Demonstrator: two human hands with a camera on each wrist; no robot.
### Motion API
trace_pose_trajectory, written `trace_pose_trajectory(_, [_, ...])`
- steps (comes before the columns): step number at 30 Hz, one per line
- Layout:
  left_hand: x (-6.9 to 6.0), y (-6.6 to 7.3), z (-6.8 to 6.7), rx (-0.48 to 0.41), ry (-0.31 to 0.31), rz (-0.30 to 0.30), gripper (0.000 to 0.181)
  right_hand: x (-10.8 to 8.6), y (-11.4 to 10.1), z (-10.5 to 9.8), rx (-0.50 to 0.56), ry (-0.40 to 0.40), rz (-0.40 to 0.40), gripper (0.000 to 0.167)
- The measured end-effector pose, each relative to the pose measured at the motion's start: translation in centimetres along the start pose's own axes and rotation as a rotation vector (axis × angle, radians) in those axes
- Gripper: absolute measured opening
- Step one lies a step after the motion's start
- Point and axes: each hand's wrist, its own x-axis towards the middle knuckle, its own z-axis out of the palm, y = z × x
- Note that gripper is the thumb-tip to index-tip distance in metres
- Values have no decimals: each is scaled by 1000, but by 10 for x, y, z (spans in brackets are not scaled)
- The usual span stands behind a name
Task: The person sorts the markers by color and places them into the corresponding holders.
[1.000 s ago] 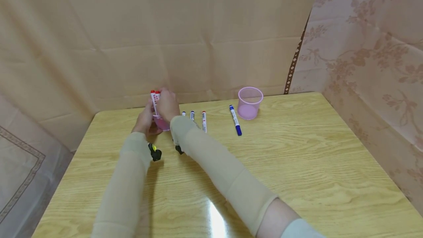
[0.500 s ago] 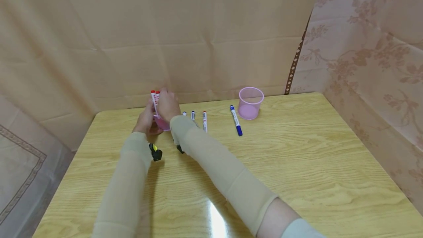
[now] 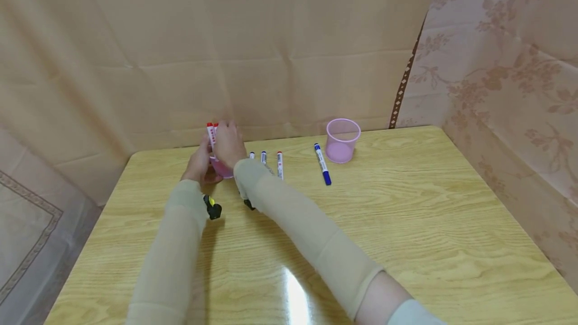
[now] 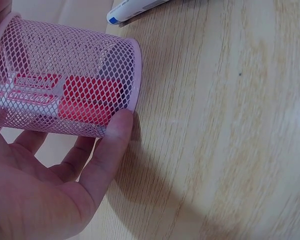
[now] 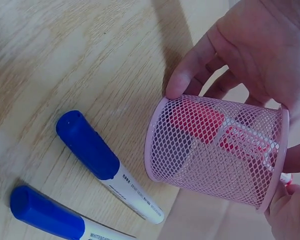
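My left hand (image 3: pixel 196 163) grips a pink mesh cup (image 4: pixel 70 65) from the side, its fingers curled around the wall, a fingertip by the base. Red-and-white markers (image 3: pixel 211 136) stand inside; their red lower ends show through the mesh in both wrist views. Over the rim is my right hand (image 3: pixel 229 144), fingers curled, its thumb against the rim in the right wrist view. Between its thumb and finger there, a small red-and-white piece of a marker (image 5: pixel 287 179) shows; the rest is hidden.
Two blue-capped markers (image 5: pixel 87 145) and a red-capped marker (image 3: pixel 280 165) lie right of the cup, partly behind my right sleeve. Farther right lie another blue marker (image 3: pixel 322 164) and a second pink cup (image 3: pixel 339 151). A curtain (image 3: pixel 253 84) hangs behind the table.
My right hand and forearm have shifted very slightly, and the hand now covers more of one red-capped marker. The left hand keeps its hold on the cup.
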Motion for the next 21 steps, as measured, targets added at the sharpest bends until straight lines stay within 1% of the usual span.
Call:
trace_pose_trajectory(5, [5,-2,-1,-6,-10,8,87,1,2,-2,14,-5,-10,59])
trace_pose_trajectory(7, [6,-2,-1,-7,-6,10,87,1,4,-4,59,-7,-16,61])
trace_pose_trajectory(9, [6,-2,0,-9,-2,9,87,1,6,-6,120,-5,-27,64])
trace_pose_trajectory(11, [6,-2,1,-13,-1,10,87,2,10,-8,213,1,-38,66])
trace_pose_trajectory(13, [6,-2,2,-8,-3,12,88,1,14,-11,297,6,-56,63])
trace_pose_trajectory(18, [5,0,2,3,-4,18,85,2,23,-24,453,8,-105,57])
trace_pose_trajectory(21, [5,-1,1,14,-8,22,84,2,27,-35,583,2,-107,56])
